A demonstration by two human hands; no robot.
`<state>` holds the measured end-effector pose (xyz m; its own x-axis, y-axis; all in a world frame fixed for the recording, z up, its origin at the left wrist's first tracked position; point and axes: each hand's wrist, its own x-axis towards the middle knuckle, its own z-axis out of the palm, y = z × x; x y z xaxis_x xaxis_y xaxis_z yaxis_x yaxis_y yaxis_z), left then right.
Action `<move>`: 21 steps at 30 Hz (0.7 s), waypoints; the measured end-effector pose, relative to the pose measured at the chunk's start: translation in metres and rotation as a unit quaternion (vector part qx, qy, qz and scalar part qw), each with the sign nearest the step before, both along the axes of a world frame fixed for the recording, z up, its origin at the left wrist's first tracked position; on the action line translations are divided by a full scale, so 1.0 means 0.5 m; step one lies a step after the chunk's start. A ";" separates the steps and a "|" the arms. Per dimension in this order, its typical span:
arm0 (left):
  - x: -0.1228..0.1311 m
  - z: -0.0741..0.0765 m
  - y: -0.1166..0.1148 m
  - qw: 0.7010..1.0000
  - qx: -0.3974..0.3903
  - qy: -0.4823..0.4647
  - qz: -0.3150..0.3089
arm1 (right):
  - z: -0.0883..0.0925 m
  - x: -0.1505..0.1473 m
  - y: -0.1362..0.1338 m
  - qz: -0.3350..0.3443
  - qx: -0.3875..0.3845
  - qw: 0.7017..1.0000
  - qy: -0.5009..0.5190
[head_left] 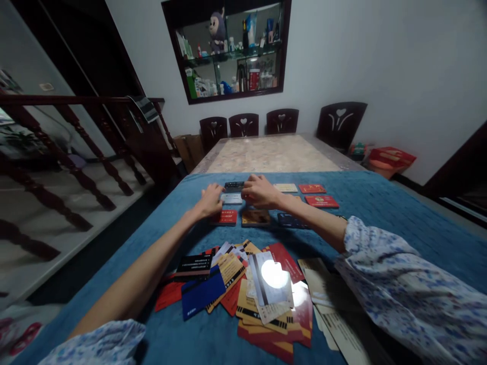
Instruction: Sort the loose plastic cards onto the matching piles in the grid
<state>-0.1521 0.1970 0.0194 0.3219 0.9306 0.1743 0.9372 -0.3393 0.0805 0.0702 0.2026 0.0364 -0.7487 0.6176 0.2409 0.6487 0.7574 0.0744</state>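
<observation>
My left hand (211, 199), fingers bent and drawn together, rests by the left ends of a black card (234, 186) and a silver card (232, 199). What lies under its fingertips is hidden. At the other end of the silver card, my right hand (261, 191) is curled closed, covering part of the layout; I cannot see what it pinches. Nearer me are a red card (226, 218), a brown-gold card (255, 218) and a dark blue card (291, 220). To the right lie a cream card (286, 188) and two red cards (321, 202).
A loose, overlapping heap of cards (203, 294) spreads in front of me, with pale cards (323, 284) beside my right sleeve. A blue cloth (152, 248) covers the near table; bare stone tabletop (266, 152) lies beyond. Dark chairs (243, 125) stand behind it.
</observation>
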 end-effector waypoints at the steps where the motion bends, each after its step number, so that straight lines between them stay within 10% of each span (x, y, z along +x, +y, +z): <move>1: 0.001 -0.001 -0.010 1.000 0.002 -0.004 -0.002 | -0.001 0.004 -0.011 0.006 -0.001 1.000 0.003; 21: 0.077 -0.015 -0.227 0.993 0.013 -0.057 -0.103 | -0.043 0.080 -0.212 0.101 -0.047 0.992 0.067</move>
